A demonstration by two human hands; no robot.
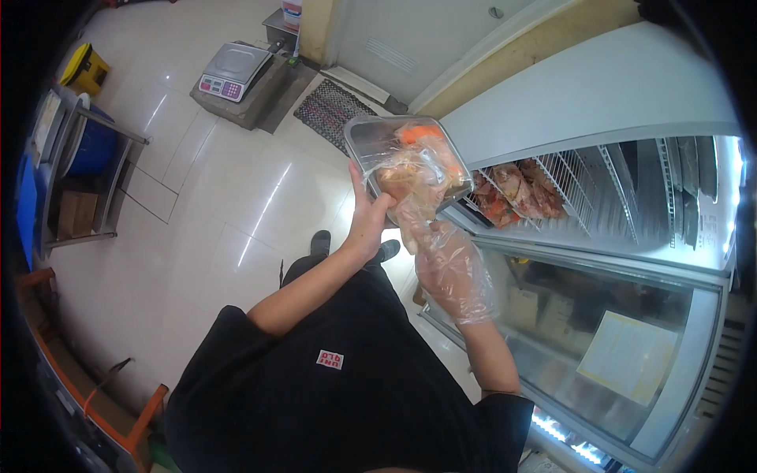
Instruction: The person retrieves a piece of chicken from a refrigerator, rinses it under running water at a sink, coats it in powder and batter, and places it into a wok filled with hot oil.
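A clear plastic bag (pixel 422 169) with orange and pale food inside lies in a metal tray (pixel 371 126). Bare, my left hand (pixel 369 217) is closed on the tray's near left side, its thumb over the edge. My right hand (pixel 453 264) wears a clear plastic glove and is closed at the near end of the bag, below the tray. Its fingertips are partly hidden by crinkled plastic.
On the right stands an open display fridge with wire racks (pixel 568 185) and bagged meat (pixel 520 189). A digital scale (pixel 233 71) sits on a block near a mat (pixel 331 110). A metal shelf (pixel 87 189) is on the left.
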